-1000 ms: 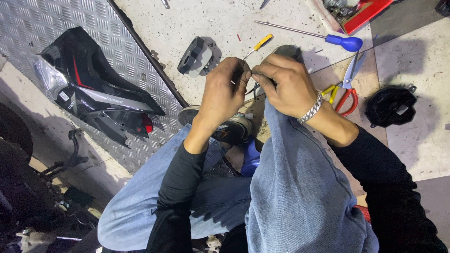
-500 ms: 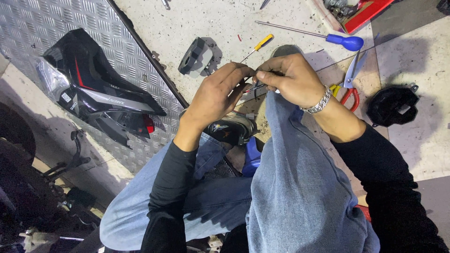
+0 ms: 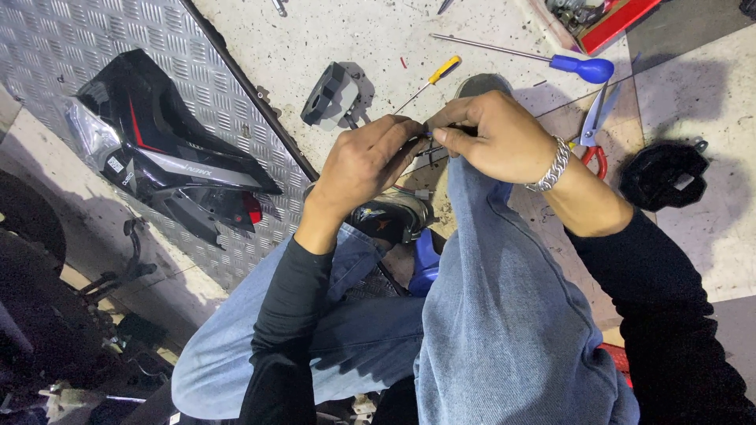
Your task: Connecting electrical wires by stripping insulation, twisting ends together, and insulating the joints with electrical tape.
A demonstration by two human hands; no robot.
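My left hand [image 3: 366,167] and my right hand [image 3: 492,135] meet above my raised right knee [image 3: 488,260], fingertips pinched together on a thin wire [image 3: 426,140] that runs between them. The wire's far ends are hidden by my fingers. A silver chain bracelet [image 3: 550,165] circles my right wrist. Both arms wear black sleeves, and my legs are in blue jeans.
On the concrete floor lie a yellow-handled screwdriver [image 3: 431,79], a long blue-handled screwdriver [image 3: 543,58], red-handled scissors [image 3: 592,126], a small grey part [image 3: 329,94] and a black cover [image 3: 661,175]. A black and red fairing panel [image 3: 169,157] rests on checker plate [image 3: 55,47]. A red tray [image 3: 610,16] sits top right.
Both hands have shifted slightly and drawn closer over the knee, still pinching the wire. The view has drifted a little.
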